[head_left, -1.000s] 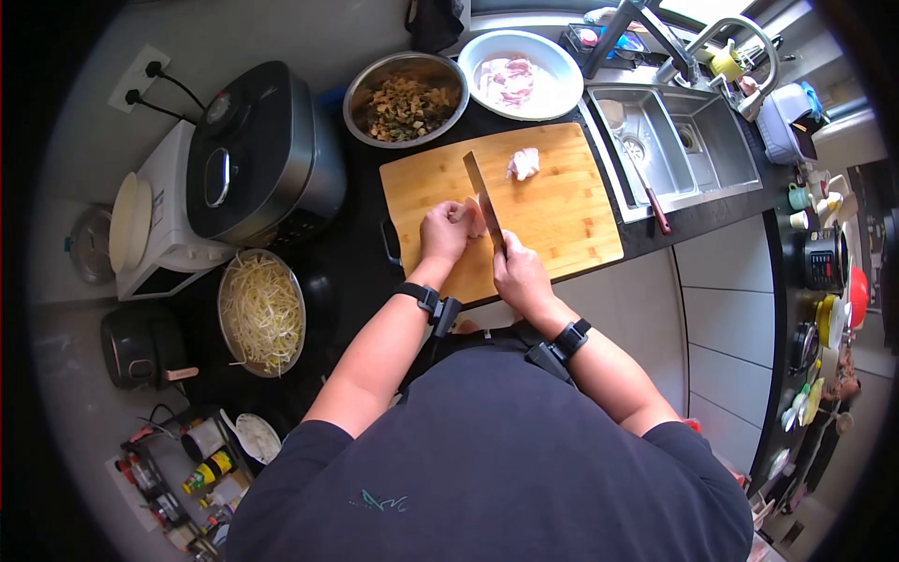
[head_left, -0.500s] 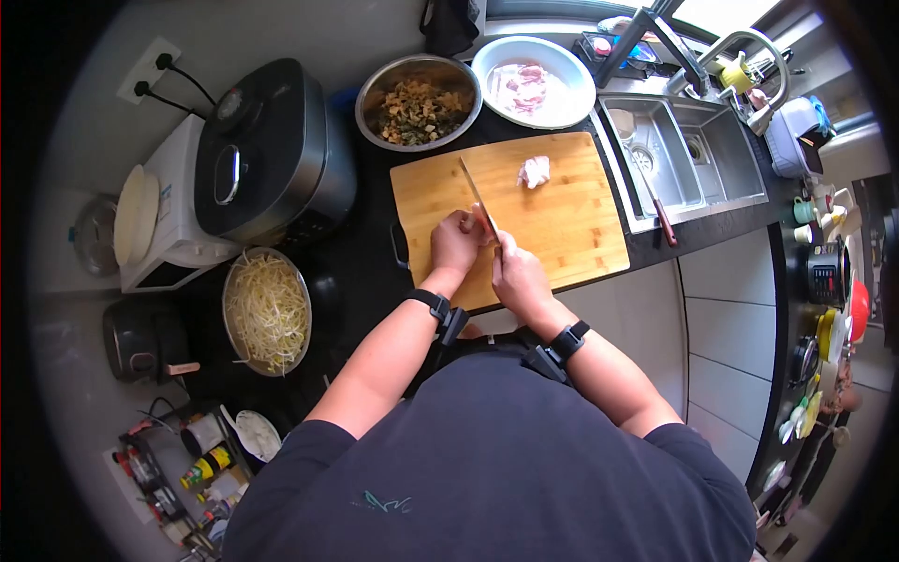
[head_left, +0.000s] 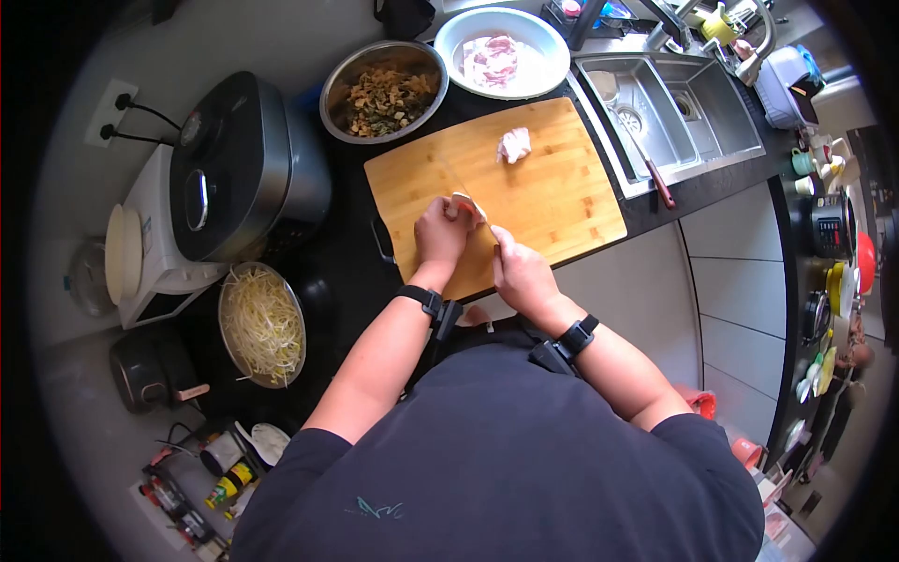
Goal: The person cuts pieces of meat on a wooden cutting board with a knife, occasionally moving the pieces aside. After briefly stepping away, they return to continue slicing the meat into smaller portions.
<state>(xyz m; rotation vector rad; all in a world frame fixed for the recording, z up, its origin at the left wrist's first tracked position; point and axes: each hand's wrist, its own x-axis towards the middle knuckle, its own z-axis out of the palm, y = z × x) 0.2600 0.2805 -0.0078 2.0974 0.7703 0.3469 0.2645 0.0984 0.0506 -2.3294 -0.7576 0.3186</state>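
One meat piece (head_left: 465,203) in left hand (head_left: 440,232), knife (head_left: 488,224) alongside, in right hand (head_left: 523,273)

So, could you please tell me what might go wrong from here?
The left hand grips a piece of meat right beside the knife in the right hand, so a slip could cut a finger.

Raw meat may be slick, so that piece could slide under the blade on the cutting board.

The red-handled knife lies across the rim of the sink, where a bump might knock it off.
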